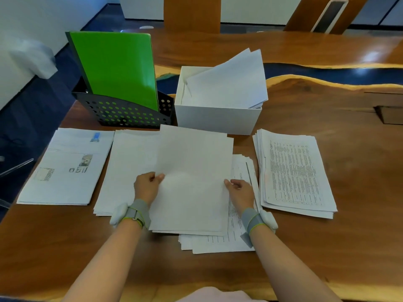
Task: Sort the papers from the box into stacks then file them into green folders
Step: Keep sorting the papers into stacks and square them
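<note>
I hold a small bundle of white sheets between both hands above the table. My left hand pinches its left edge, my right hand grips its right edge. Beneath it lie a blank-faced stack and a printed stack. A stack with photos lies at the left, a text-table stack at the right. The white box behind holds more papers. Green folders stand in a black perforated file holder.
The wooden table has a dark blue resin strip running across its far part and a rectangular cutout at the right. A chair back stands beyond the table. The table's left edge runs past the photo stack.
</note>
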`<move>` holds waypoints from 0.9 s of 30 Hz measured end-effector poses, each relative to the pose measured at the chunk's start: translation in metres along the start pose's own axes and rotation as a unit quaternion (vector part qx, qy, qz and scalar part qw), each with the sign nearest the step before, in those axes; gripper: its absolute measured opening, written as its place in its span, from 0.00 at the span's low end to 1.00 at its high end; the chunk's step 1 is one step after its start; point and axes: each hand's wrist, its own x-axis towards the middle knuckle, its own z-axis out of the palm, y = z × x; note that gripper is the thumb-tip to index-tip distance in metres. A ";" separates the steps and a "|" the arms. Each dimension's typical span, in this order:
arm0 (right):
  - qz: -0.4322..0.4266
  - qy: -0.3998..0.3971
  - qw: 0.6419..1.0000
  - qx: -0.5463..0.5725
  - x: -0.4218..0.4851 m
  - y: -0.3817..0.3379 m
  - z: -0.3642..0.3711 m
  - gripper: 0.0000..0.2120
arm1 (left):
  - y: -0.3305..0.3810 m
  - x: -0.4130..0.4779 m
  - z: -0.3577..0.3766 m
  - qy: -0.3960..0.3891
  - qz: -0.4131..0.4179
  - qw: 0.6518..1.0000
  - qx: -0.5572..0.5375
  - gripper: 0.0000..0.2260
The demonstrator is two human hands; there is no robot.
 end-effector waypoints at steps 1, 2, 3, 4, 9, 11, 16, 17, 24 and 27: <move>-0.006 -0.011 1.000 0.012 -0.001 -0.004 0.003 0.07 | 0.000 0.002 -0.002 -0.012 -0.003 1.000 -0.013 0.13; -0.010 -0.022 0.999 0.024 0.000 -0.009 0.005 0.12 | 0.000 0.004 -0.003 -0.023 -0.007 0.999 -0.024 0.12; -0.015 -0.028 0.999 0.033 0.001 -0.011 0.008 0.18 | -0.001 0.006 -0.006 -0.030 -0.010 0.999 -0.030 0.10; -0.017 -0.031 0.999 0.040 0.002 -0.015 0.010 0.22 | -0.003 0.008 -0.010 -0.033 -0.009 0.999 -0.033 0.10; -0.010 -0.012 0.997 0.079 0.007 -0.021 -0.001 0.16 | -0.016 0.026 -0.044 0.029 -0.011 1.000 0.001 0.13; 0.006 -0.020 0.993 0.117 0.008 -0.023 -0.004 0.09 | -0.017 0.027 -0.051 0.027 -0.010 1.000 -0.009 0.14; 0.039 -0.086 0.978 0.185 0.004 -0.031 0.009 0.06 | -0.007 0.018 -0.034 -0.027 -0.018 0.998 -0.058 0.14; 0.041 -0.098 0.976 0.190 0.002 -0.034 0.013 0.07 | -0.004 0.016 -0.031 -0.034 -0.021 0.997 -0.064 0.10; 0.047 -0.177 0.966 0.183 -0.009 -0.048 0.029 0.15 | 0.002 0.016 -0.032 -0.077 -0.028 0.987 -0.142 0.25; 0.062 -0.178 0.965 0.180 -0.011 -0.053 0.036 0.17 | -0.002 0.029 -0.050 -0.048 -0.011 0.993 -0.109 0.24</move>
